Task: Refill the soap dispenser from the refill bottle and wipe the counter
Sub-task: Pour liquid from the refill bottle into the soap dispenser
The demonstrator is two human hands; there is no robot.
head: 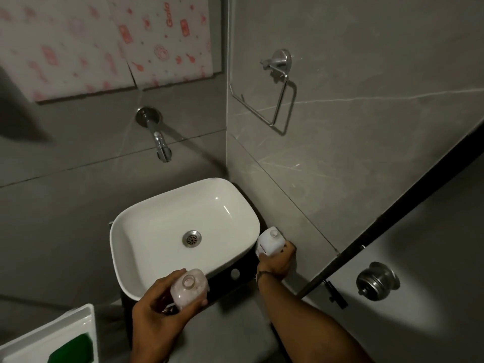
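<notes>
From the head view, the left hand (159, 305) is wrapped around the soap dispenser (189, 288), which has no top on, at the front edge of the white sink (146, 281). The right hand (277, 260) grips the white refill bottle (269, 241), standing just right of the sink, near the grey wall (340, 153).

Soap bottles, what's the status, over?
Left hand holds open soap dispenser. Right hand grips white refill bottle beside the sink. Nothing pouring yet; path clear.
</notes>
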